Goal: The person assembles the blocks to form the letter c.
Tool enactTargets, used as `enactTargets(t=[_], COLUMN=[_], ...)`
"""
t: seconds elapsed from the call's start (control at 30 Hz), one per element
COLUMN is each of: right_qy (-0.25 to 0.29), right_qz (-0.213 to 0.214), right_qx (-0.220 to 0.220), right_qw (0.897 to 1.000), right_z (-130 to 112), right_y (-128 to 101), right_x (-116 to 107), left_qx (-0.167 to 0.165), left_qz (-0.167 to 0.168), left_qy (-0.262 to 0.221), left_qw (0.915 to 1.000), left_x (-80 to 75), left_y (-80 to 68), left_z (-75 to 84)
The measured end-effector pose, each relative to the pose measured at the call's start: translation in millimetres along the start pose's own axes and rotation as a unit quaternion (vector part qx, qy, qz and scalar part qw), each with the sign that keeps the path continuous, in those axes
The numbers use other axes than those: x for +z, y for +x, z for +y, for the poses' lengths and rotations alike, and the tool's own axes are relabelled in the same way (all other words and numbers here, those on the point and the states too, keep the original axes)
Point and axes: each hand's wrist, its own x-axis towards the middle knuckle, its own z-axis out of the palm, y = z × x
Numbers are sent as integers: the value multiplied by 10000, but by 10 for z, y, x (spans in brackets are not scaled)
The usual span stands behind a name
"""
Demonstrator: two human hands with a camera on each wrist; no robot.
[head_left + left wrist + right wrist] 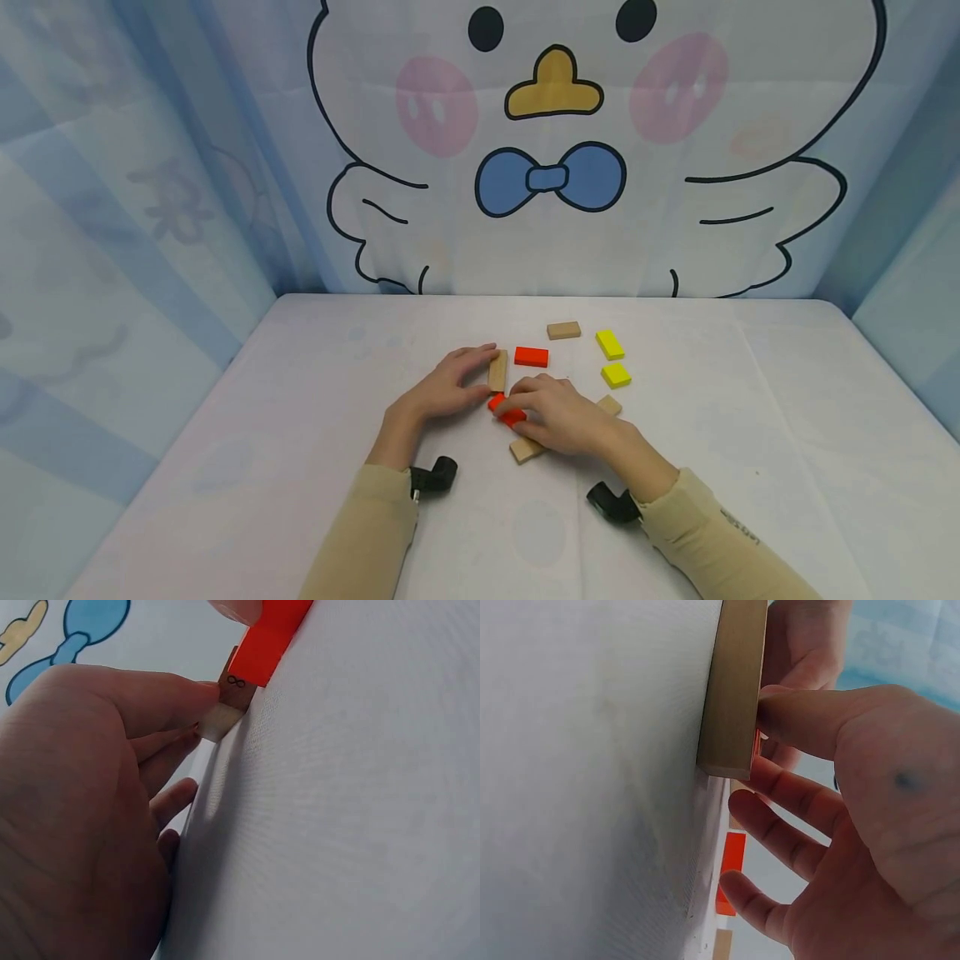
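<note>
Nearest the camera in the head view, two beige sleeves enter from the lower edge, each with a black wrist-mounted camera [433, 478] at the cuff. Both forearms converge toward the centre of the white table [750, 467].

The right hand [564, 417] lies palm down, knuckles up, over a long wooden block [527, 450] that runs diagonally beneath it; one end of this block shows at the near left of the hand and the other at its far right. The right wrist view shows the thumb [802, 720] pressed against the block's narrow edge and the remaining fingers curled loosely alongside, so the hand grips the block. Its fingertips also touch a red block [504, 410] lying just left of the hand, between the two hands.

The left hand [448, 387] rests palm down, fingers extended to the right. Its fingertips press against a short wooden block [498, 371] standing on edge. In the left wrist view this block [229, 701] bears an infinity mark and touches the red block [270, 637].

Beyond the hands lie a second red block [531, 357], two yellow blocks [615, 375] [610, 344] and a small wooden block [563, 330], each well apart from the hands. A cartoon bird curtain [555, 142] closes the rear.
</note>
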Motion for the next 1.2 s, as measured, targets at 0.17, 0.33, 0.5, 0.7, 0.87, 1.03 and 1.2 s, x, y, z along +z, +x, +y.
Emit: enactTargets(t=[0.17,0.33,0.5,0.7,0.87,1.03,1.2], right_qy=[54,55,34,151,425,587,728], right_qz=[-16,-28,-26,-102,-98,-177,-289], right_qx=[-7,12,18,69,314,512,585], right_qw=[10000,10000,10000,9998,9986,9968,9952], right_z=[-14,-21,-19,-15,2,37,48], right_y=[5,8,10,3,-23,-56,-64], right_x=[1,3,9,-11,-78,-151,-186], left_qx=[40,174,273,230,102,86,9], left_qz=[-1,-19,-17,-28,-64,-66,-54], left_qy=[33,27,13,-20,25,82,140], left_qw=[10000,9998,9996,9997,9999,9999,9999], left_x=[5,-4,-14,-22,-8,5,1], left_y=[5,8,4,-6,1,15,18], left_z=[-25,-41,-38,-24,-29,-38,-31])
